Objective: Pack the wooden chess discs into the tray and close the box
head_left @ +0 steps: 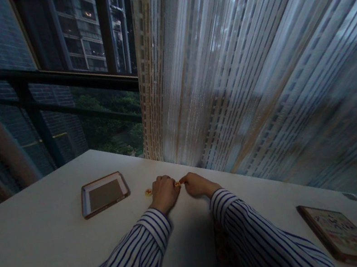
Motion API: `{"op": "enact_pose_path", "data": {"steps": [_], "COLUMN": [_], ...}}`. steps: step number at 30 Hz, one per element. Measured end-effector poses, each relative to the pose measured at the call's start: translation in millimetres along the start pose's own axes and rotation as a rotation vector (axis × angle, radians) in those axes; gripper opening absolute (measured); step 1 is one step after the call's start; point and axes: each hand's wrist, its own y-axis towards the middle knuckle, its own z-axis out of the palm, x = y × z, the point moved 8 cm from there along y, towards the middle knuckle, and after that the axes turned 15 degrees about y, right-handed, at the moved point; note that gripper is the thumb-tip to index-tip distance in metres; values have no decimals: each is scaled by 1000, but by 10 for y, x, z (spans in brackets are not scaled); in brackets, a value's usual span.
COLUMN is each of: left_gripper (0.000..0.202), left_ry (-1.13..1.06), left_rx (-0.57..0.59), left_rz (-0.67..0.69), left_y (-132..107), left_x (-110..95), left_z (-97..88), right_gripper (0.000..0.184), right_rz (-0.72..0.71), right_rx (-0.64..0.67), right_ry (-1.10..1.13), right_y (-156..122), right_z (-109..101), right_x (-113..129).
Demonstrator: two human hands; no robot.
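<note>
My left hand (pixel 166 192) rests over the white table with its fingers curled in. A small round yellowish disc (pixel 177 184) with a dark mark sits at its thumb side, seemingly held there. From the right, my right hand (pixel 198 184) reaches its forefinger to that disc's edge; its other fingers are folded and what they may hold is hidden. Just left of my left hand lies a second round yellowish disc (pixel 148 192) with a mark on it. Beneath my right forearm, a dark tray with round shapes (pixel 223 247) is partly covered by the striped sleeve.
On the white table (pixel 44 235), a shallow rimmed box part (pixel 104 193) lies at left. A flat case with a printed cover (pixel 344 231) is at the right. Beyond the far edge hangs a stringy curtain (pixel 210 77), beside a window railing (pixel 66 108).
</note>
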Motion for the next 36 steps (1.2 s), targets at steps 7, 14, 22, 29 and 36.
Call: {"op": "enact_pose_path", "data": {"steps": [7,14,22,29,36], "left_gripper": [25,25,22,19,19], "left_ry": [-88,-172,-254,-311,-387], "left_rx": [-96,-246,-439,-530,-549], "left_rz": [18,67,170,154,147], "left_y": [0,-43,-238,-498,-686], "left_x": [12,-45,-164,-327,-541], "left_z": [-133,-286,-584,-861,-963], "right_gripper": [38,38,30,23,19], "right_rz": [-64,-95,-164,-126,-64], "right_rx": [-31,-93,-188,-302,-421], "right_ry": [69,140,264,619,821], "right_y": [-46,-201,-534,-927,-1274], "right_z": [-132,-377,-576,-658,-692], "right_x": [87,173,298,356,296]}}
